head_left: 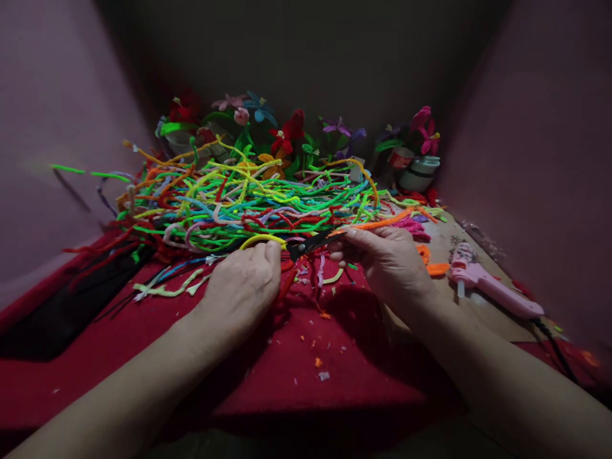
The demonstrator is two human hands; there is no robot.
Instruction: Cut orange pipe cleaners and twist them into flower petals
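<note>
In the middle of the head view, my left hand (pixel 246 274) is closed round the handles of a pair of scissors (pixel 313 243) with dark blades and yellow and red on the handle end. The blades point right, their tips close to the fingers of my right hand (pixel 394 261). That hand pinches an orange pipe cleaner (pixel 377 223), which runs off to the right above the knuckles. My fingers partly hide where blades and pipe cleaner meet, so I cannot tell whether they touch.
A large heap of coloured pipe cleaners (pixel 268 197) lies just beyond my hands. Fuzzy flowers (pixel 287 134) in pots stand behind it. A pink glue gun (pixel 492 287) rests on a board (pixel 437 239) at right. Scraps dot the red cloth (pixel 354 376).
</note>
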